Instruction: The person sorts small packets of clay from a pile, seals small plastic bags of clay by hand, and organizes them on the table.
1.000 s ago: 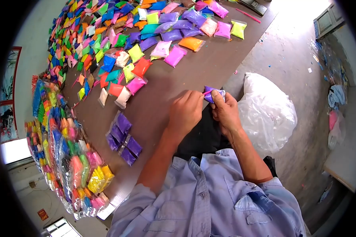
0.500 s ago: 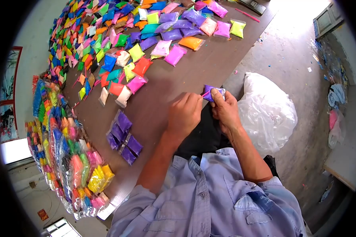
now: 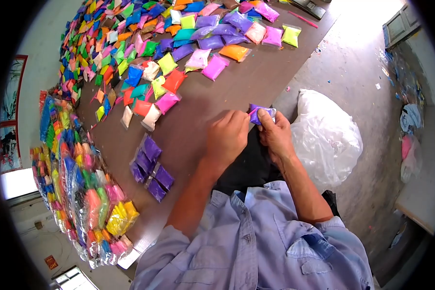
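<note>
Between the thumb and fingers of my right hand (image 3: 277, 134) is a small purple packet (image 3: 259, 116), held over the table's edge. My left hand (image 3: 228, 137) is closed beside it, gripping a thin pink stick (image 3: 253, 111) whose tip lies against the packet. Most of the stick is hidden by the fingers. To the left, several purple packets (image 3: 151, 166) lie grouped on the brown table (image 3: 198, 108).
Many coloured packets (image 3: 130, 43) cover the far table. Clear bags of colourful packets (image 3: 89, 193) are at the left edge. Another pink stick (image 3: 303, 19) lies at the back right. A white plastic bag (image 3: 326, 137) stands on the floor to my right.
My left hand has shifted slightly right, and the pink stick's tip has moved a little against the packet. The right hand has stayed in place.
</note>
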A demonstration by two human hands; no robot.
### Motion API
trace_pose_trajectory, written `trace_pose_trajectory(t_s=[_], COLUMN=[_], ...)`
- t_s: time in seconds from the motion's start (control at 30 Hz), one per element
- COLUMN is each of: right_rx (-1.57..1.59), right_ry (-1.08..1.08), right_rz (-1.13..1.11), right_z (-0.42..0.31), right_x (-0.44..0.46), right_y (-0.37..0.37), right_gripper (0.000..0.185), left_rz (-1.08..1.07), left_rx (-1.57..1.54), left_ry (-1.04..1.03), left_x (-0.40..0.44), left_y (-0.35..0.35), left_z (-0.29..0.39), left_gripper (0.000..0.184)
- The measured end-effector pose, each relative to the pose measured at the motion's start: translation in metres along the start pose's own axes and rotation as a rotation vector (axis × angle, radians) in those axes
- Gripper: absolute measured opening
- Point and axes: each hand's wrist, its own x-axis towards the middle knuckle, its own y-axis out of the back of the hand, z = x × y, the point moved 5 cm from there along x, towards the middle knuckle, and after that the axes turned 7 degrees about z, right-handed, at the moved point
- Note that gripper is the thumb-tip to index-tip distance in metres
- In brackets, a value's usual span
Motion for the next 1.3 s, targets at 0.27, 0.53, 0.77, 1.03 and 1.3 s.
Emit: trace_pose_trajectory(t_s=[0.27,0.53,0.77,1.03,1.3], right_rx=[-0.029,-0.019,-0.023,-0.042,-0.255], right_ry=[0.02,0.023,0.058,0.109,0.422], right_rz=[-0.001,-0.003,-0.009,-0.004,0.148], right_z=[-0.001,0.001,0.001,0.005,-0.016], right_x=[0.001,0.003,0.003,0.002,-0.024], right_y=[0.0,-0.001,0.001,0.0,0.001], right_gripper=[0.028,0.027,0.027,0.027,0.027], left_rz=[-0.045,-0.055,-0.06,-0.104,0.052], left_rx=[0.092,0.042,0.083,0.113,0.005], left_ry=[-0.019,0.052,0.025,-0.006,0.071], left_x=[0.017,0.006,0.018,0.013,0.005], left_y=[-0.016,-0.005,-0.011,-0.008,0.008], left_z=[-0.022,-0.009,-0.022,-0.014,-0.03], left_gripper=[0.007,0.011,0.007,0.006,0.005])
